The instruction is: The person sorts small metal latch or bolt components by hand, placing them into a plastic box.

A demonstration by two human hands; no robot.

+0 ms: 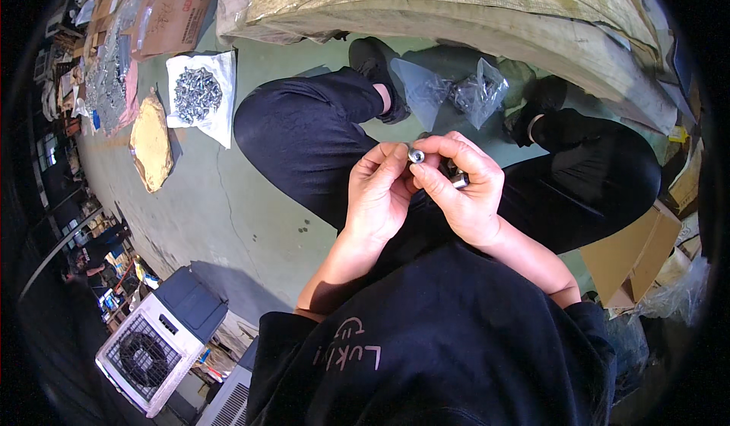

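Above my lap, my left hand [378,195] and my right hand [470,192] meet at the fingertips. Between them they pinch a small round metal fitting [416,155] with a hole in its end. More shiny metal pieces [459,181] are tucked in the curled fingers of my right hand; their exact kind is too small to tell. The inner fingers of my left hand are partly hidden behind its thumb. Beyond my hands, between my feet, a clear plastic bag [482,91] with dark small contents lies on the floor.
To the left, a white sheet [224,114] carries a heap of small metal parts [198,93]. Beside it are a tan flat piece [152,143] and a cardboard box [173,14]. A covered bulk [426,0] stands ahead, a fan unit [156,342] lower left, an open carton [631,259] right.
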